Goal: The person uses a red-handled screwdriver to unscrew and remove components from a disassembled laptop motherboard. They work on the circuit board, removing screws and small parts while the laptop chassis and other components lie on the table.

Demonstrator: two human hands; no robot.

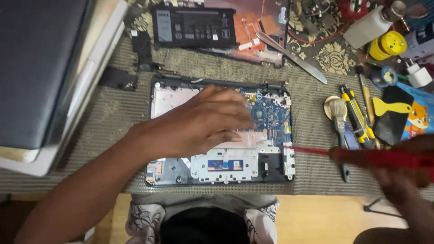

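- The opened laptop base lies flat in the middle of the frame on a woven mat, its bottom cover off; the blue circuit board sits bare at its upper right, silver plates and the touchpad bracket along its lower edge.
- It looks stiff at the rim but fragile inside; the board, its small connectors and thin ribbon cables would probably not bear pressing or prying; the safe hold seems to be the dark plastic frame at the outer edges, not the board.
- The left hand rests palm down across the middle of the base, fingers spread loosely and reaching onto the board's left part; it grips nothing that shows.
- The right hand, blurred at the right edge, is closed round a red-handled screwdriver; its thin shaft points left, the tip just at the base's right rim.
- Right of the base lie a small brush, a yellow-and-black utility knife and a yellow scraper; a long metal blade lies slantwise above.
- At the top centre a black battery pack lies apart from the base; likely dense, and not to be bent or pierced.
- A closed dark laptop fills the upper left of the frame.
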